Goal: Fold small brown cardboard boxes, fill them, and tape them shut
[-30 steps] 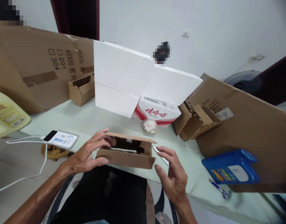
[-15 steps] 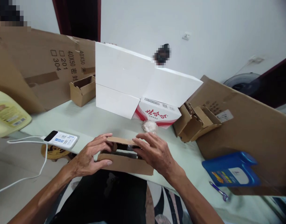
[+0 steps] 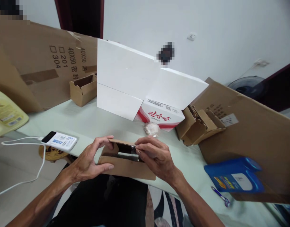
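Observation:
A small brown cardboard box (image 3: 130, 170) lies at the table's near edge, its top partly open and the inside dark. My left hand (image 3: 90, 157) clasps its left end, fingertips over the far edge and thumb along the near wall. My right hand (image 3: 156, 154) is closed at the right end, thumb and fingers pinched at the far edge. A small shiny piece, perhaps clear tape, shows by those fingertips; I cannot make it out fully. Just beyond the box is a crumpled clear plastic bundle (image 3: 152, 129).
Behind stands a white carton (image 3: 121, 69) with a red-and-white box (image 3: 160, 116) by it. Smaller open cardboard boxes (image 3: 82, 93) flank it. On the right lie a blue bottle (image 3: 232, 176) and purple-handled tool (image 3: 220, 196); on the left, a cabled white device (image 3: 61, 141) and yellow jug (image 3: 8, 113).
My right fingers have drawn together from a spread position into a pinch at the box's far edge. My left fingers have shifted slightly on the left end. The view has tilted a little.

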A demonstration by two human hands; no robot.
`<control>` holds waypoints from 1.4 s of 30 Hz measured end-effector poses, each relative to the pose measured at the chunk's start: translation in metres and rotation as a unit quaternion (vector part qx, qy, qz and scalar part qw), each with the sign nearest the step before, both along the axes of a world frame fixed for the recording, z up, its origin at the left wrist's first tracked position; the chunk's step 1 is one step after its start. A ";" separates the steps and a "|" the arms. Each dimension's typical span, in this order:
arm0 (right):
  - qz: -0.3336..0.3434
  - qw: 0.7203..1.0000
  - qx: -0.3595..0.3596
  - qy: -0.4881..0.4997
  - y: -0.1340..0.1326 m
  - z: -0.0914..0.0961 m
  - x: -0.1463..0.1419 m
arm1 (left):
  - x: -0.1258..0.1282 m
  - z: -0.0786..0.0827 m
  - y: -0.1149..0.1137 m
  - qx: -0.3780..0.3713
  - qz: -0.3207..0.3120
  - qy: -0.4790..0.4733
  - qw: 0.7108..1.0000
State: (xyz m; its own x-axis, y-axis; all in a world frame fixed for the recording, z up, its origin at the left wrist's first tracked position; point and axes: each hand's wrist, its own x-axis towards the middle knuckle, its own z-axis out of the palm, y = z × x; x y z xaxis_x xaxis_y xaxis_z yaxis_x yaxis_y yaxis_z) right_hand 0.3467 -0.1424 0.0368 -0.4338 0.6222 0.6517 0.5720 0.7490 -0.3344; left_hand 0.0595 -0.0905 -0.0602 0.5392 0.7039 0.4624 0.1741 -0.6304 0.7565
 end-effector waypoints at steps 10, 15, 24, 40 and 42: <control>-0.089 0.960 0.139 -0.225 0.012 -0.006 0.015 | 0.002 -0.003 0.000 -0.025 0.013 -0.015 0.999; -0.031 0.977 0.141 -0.155 0.010 -0.009 0.002 | 0.002 -0.001 0.001 0.008 0.015 0.034 0.999; 0.014 0.999 0.009 -0.029 0.006 -0.007 0.008 | 0.002 -0.004 0.006 0.066 0.007 0.052 0.996; -0.229 0.892 -0.209 0.330 0.040 -0.007 0.077 | -0.004 -0.026 -0.003 0.079 0.011 0.049 0.996; -0.310 0.894 -0.143 0.291 0.059 -0.018 0.108 | -0.006 -0.028 -0.004 0.079 0.019 0.050 0.995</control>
